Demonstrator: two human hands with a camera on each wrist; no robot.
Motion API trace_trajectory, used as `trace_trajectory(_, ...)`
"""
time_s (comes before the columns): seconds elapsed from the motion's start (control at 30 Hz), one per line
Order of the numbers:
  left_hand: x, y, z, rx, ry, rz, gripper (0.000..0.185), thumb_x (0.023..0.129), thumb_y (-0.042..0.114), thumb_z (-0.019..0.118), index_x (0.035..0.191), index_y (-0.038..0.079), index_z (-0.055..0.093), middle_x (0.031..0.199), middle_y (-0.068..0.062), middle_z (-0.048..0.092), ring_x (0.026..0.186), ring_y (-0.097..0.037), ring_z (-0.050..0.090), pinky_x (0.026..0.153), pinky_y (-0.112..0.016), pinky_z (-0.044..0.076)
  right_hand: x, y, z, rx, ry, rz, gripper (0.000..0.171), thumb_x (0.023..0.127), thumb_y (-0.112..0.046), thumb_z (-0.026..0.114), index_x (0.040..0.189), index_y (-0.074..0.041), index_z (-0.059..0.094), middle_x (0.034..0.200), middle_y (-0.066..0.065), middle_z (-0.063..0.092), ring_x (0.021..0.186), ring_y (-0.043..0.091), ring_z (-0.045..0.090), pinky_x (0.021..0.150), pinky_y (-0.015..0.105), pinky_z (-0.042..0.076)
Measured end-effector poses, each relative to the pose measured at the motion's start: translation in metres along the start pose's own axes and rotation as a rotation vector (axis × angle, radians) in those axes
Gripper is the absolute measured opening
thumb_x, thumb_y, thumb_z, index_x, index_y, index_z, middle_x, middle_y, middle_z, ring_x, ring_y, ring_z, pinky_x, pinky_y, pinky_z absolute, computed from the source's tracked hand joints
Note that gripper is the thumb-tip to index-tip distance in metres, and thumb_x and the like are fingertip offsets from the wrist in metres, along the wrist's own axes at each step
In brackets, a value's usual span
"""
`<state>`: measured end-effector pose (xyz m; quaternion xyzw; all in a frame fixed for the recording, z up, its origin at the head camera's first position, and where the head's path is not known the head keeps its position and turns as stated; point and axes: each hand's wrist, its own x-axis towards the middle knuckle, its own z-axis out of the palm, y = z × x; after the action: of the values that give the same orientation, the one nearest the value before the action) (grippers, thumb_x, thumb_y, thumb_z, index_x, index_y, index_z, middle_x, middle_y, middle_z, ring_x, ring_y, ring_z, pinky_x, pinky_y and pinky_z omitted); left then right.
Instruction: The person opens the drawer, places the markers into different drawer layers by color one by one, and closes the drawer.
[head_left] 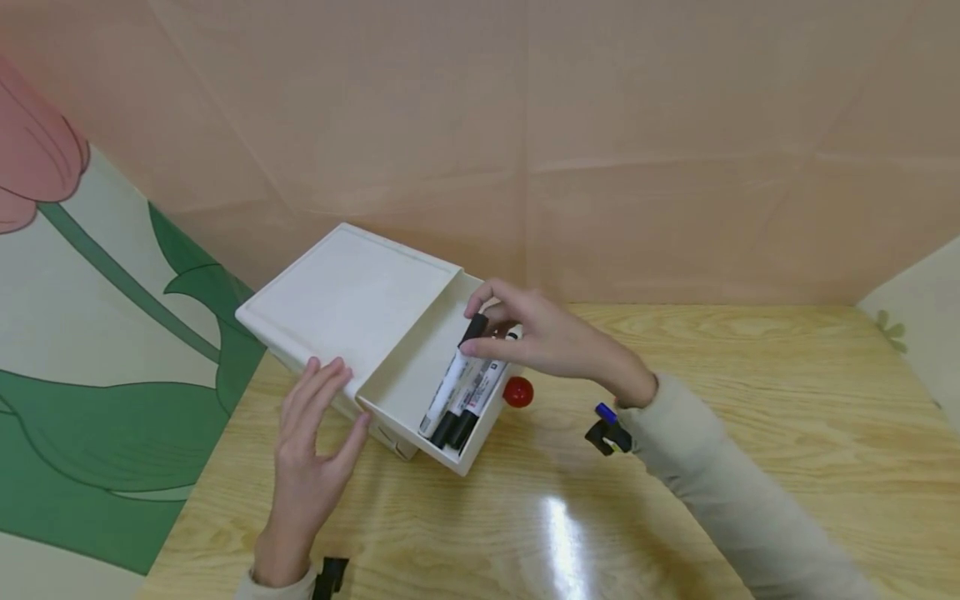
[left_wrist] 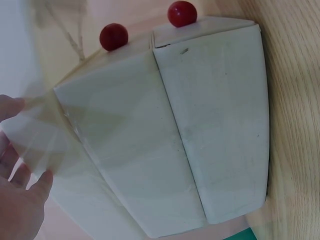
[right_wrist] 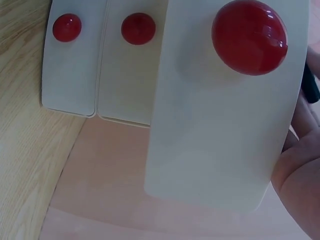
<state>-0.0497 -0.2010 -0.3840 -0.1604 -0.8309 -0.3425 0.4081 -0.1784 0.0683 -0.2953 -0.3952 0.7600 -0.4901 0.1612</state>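
A white drawer cabinet [head_left: 348, 296] stands on the table with its top drawer [head_left: 408, 375] pulled out. In the drawer are several white whiteboard markers [head_left: 483, 387] with black caps, lying side by side. My right hand [head_left: 543, 337] reaches over the drawer and pinches one whiteboard marker [head_left: 447, 387] near its black cap; its lower end leans down into the drawer. At the near side of the cabinet, my left hand [head_left: 311, 454] rests with fingers spread, its fingertips on the top edge and the thumb by the drawer's corner. The right wrist view shows the drawer's front [right_wrist: 220, 130], which partly hides the right hand.
A red round knob [head_left: 518, 392] sticks out from the open drawer. Two lower drawers with red knobs [right_wrist: 138, 28] are closed. A pinkish-brown sheet [head_left: 675, 150] hangs behind the wooden table [head_left: 750, 433]; a wall with a painted flower [head_left: 135, 283] is at the left.
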Motion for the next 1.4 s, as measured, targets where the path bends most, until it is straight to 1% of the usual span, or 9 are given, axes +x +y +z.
trace_trajectory(0.13,0.0,0.001,0.0,0.002,-0.006,-0.01,0.049,0.082,0.01,0.07,0.129,-0.003,0.062,0.136,-0.022,0.06,0.143,-0.032,0.041,0.126,-0.036,0.028,0.001,0.002,0.001,-0.021,0.041,0.009,0.037,0.092,-0.015,0.071,0.12,-0.003,0.05,0.103,0.009,0.075,0.089,0.025,0.07,0.072,0.035,0.062)
trace_trajectory(0.33,0.0,0.002,0.0,0.001,-0.006,-0.011,0.05,0.08,0.006,0.071,0.128,-0.003,0.062,0.136,-0.023,0.06,0.143,-0.032,0.041,0.126,-0.036,0.028,0.002,0.003,0.004,-0.19,0.115,-0.032,0.038,0.089,-0.016,0.074,0.122,-0.003,0.06,0.101,0.003,0.071,0.09,0.015,0.065,0.079,0.032,0.058)
trace_trajectory(0.43,0.0,0.002,0.0,-0.002,-0.009,-0.016,0.053,0.077,0.001,0.072,0.128,-0.003,0.062,0.136,-0.022,0.059,0.143,-0.032,0.041,0.126,-0.036,0.028,0.002,0.002,0.004,-0.258,0.127,-0.041,0.039,0.088,-0.017,0.075,0.122,-0.002,0.063,0.105,0.003,0.071,0.093,0.015,0.066,0.084,0.033,0.059)
trace_trajectory(0.53,0.0,0.002,0.0,-0.005,-0.009,-0.017,0.054,0.075,-0.001,0.073,0.128,-0.003,0.062,0.136,-0.022,0.059,0.143,-0.033,0.041,0.126,-0.036,0.029,0.003,0.001,0.005,-0.296,0.131,-0.033,0.04,0.088,-0.017,0.075,0.124,-0.002,0.063,0.112,0.005,0.071,0.097,0.018,0.066,0.087,0.036,0.059)
trace_trajectory(0.67,0.001,0.001,0.001,-0.006,-0.006,-0.01,0.053,0.077,0.002,0.072,0.128,-0.003,0.062,0.136,-0.022,0.059,0.142,-0.034,0.041,0.126,-0.036,0.029,0.004,-0.002,0.006,-0.34,0.123,0.036,0.043,0.09,-0.019,0.074,0.128,-0.004,0.062,0.119,0.008,0.07,0.104,0.022,0.066,0.088,0.039,0.06)
trace_trajectory(0.77,0.001,0.001,0.001,-0.007,-0.003,-0.006,0.051,0.078,0.005,0.071,0.128,-0.003,0.062,0.136,-0.022,0.06,0.142,-0.034,0.041,0.126,-0.037,0.029,0.005,-0.004,0.007,-0.4,0.11,0.084,0.046,0.091,-0.021,0.072,0.132,-0.004,0.061,0.123,0.009,0.069,0.109,0.025,0.066,0.091,0.04,0.059)
trace_trajectory(0.93,0.0,0.001,0.002,-0.009,-0.003,-0.007,0.05,0.08,0.006,0.071,0.128,-0.003,0.062,0.136,-0.022,0.059,0.142,-0.033,0.041,0.126,-0.037,0.029,0.007,-0.006,0.009,-0.491,0.085,0.11,0.047,0.092,-0.021,0.071,0.134,-0.002,0.059,0.128,0.013,0.067,0.113,0.029,0.066,0.096,0.041,0.058)
trace_trajectory(1.2,0.001,0.002,0.002,-0.007,-0.007,-0.012,0.053,0.077,0.002,0.072,0.128,-0.003,0.062,0.136,-0.022,0.06,0.143,-0.033,0.041,0.126,-0.037,0.028,0.01,-0.01,0.011,-0.511,0.037,0.191,0.045,0.096,-0.02,0.064,0.136,-0.001,0.056,0.133,0.014,0.064,0.108,0.023,0.063,0.098,0.038,0.057)
trace_trajectory(1.4,0.002,0.002,0.002,-0.013,-0.01,-0.017,0.053,0.077,0.0,0.072,0.129,-0.002,0.062,0.136,-0.022,0.059,0.143,-0.033,0.041,0.126,-0.036,0.028,0.012,-0.012,0.012,-0.527,0.032,0.203,0.04,0.098,-0.019,0.061,0.132,0.001,0.06,0.133,0.015,0.064,0.119,0.027,0.062,0.106,0.042,0.053)
